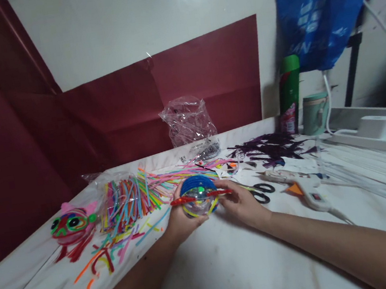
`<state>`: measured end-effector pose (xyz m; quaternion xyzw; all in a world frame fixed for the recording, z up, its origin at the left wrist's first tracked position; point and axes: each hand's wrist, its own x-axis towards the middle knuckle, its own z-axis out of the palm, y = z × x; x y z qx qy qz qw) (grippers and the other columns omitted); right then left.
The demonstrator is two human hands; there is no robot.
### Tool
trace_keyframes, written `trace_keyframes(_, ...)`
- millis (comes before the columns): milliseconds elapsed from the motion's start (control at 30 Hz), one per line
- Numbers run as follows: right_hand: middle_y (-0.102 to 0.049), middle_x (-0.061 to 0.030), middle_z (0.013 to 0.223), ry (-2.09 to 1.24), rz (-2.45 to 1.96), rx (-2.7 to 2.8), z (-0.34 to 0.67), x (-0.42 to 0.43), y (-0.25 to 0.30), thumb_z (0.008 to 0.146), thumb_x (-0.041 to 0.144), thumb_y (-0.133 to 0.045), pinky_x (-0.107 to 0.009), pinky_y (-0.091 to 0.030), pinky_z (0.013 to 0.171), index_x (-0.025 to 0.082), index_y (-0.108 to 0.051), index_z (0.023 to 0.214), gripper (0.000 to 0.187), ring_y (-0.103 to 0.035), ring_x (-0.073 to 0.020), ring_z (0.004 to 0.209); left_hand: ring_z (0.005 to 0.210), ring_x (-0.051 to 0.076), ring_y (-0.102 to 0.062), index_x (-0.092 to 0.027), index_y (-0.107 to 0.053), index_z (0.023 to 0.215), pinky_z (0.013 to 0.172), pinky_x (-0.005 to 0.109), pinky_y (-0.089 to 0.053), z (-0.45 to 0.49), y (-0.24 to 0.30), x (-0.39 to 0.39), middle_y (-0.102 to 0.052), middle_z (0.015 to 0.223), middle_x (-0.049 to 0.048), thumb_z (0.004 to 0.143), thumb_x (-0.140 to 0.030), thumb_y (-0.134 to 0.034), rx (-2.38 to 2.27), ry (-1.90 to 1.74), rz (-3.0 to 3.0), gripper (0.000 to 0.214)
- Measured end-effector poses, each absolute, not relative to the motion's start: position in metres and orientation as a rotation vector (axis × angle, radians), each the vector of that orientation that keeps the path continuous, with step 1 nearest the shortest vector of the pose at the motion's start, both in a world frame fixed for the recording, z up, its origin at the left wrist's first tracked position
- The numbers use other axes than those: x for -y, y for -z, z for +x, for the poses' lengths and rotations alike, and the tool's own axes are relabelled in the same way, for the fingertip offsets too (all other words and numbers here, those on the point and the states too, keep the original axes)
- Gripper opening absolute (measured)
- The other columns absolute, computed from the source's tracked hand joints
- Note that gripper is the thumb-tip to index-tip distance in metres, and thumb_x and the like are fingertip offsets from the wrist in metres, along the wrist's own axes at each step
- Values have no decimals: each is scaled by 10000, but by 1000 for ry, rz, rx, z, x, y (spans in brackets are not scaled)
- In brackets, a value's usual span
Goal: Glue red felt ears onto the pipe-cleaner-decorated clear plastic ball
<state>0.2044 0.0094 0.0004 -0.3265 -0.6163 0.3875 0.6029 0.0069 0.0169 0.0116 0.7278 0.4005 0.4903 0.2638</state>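
Observation:
Both my hands hold a clear plastic ball [198, 196] wrapped in blue, yellow and green pipe cleaners, just above the white table [231, 263]. My left hand [179, 220] cups the ball from the left and below, fingers curled round it. My right hand [240, 202] grips its right side and pinches a red pipe cleaner [200, 195] that runs across the ball's middle.
A pile of colourful pipe cleaners [132, 198] lies left of the ball, with a finished red and green animal figure [70, 225] further left. Scissors [262, 192] and a glue gun [305, 191] lie to the right. Behind are a crumpled plastic bag [187, 119], purple scraps [268, 148], a green can [289, 92].

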Motion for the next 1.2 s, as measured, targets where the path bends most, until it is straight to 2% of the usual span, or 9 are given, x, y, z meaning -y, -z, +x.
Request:
trace_keyframes(133, -670, -51, 1124, -1045, -748, 1413, 203, -8, -6, 675, 152, -603, -391, -450, 935, 221, -664, 1021, 357, -570, -250, 1101, 1091, 287, -567, -173, -464, 1168, 943, 414, -443, 8, -14, -13, -628, 1098, 97, 531, -245, -791, -1187, -1287, 1855, 720)
trace_keyframes(233, -705, -43, 1051, -1173, -748, 1382, 202, -6, -11, 682, 186, -626, -380, -480, 880, 220, -675, 1006, 329, -609, -251, 1033, 994, 270, -604, -184, -490, 1095, 859, 391, -484, 7, -16, -12, -635, 1055, 76, 546, -283, -787, -1252, -1248, 1804, 632)
trace_keyframes(467, -712, -28, 873, -1341, -788, 1249, 201, -9, -9, 640, 310, -716, -328, -502, 710, 200, -674, 841, 232, -635, -209, 807, 1037, 275, -572, -178, -462, 1160, 894, 379, -453, 1, -10, -22, -613, 1100, 89, 535, -276, -786, -1230, -1273, 1723, 711)
trace_keyframes(933, -622, 7, 712, -1352, -828, 1116, 201, -15, -3, 618, 319, -726, -269, -486, 568, 184, -639, 752, 209, -588, -158, 696, 1019, 260, -593, -181, -484, 1186, 906, 372, -456, -3, -5, -31, -651, 1078, 83, 571, -277, -764, -1119, -1257, 1552, 682)
trace_keyframes(1200, -637, -4, 720, -1310, -857, 1128, 203, -14, -5, 631, 299, -698, -252, -473, 511, 183, -628, 697, 150, -585, -156, 677, 1032, 253, -599, -183, -490, 1215, 908, 356, -460, -6, -3, -35, -657, 1090, 76, 608, -281, -733, -1078, -1264, 1518, 661)
